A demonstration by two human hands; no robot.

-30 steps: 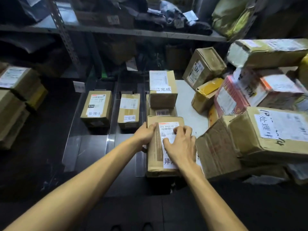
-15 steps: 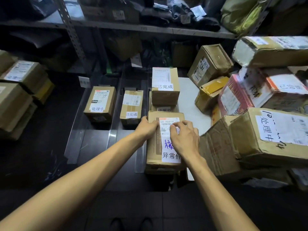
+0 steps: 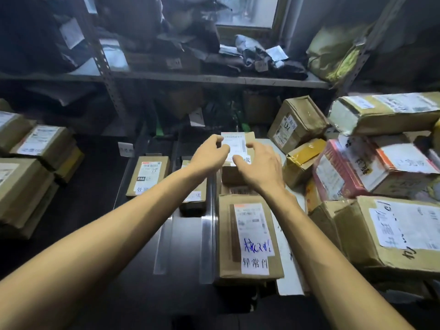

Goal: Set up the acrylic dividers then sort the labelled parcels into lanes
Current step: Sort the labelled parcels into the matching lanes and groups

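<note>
Your left hand and right hand flanked the far parcel, each grip apart, positioned to lift it between lanes.

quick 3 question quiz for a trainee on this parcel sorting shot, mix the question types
1. True or false: both hands are on the near brown cardboard parcel with blue handwriting on its white label.
2. Multiple choice: the stacked upper brown cardboard box with a white label that the left hand and right hand reach for sits: A) in the leftmost lane, B) on top of another box beyond the near parcel, C) on the metal shelf.
3. Fill in: the brown cardboard box marked X46 lies in the lane furthest to the ____.

Key: 1 false; 2 B; 3 left
</note>
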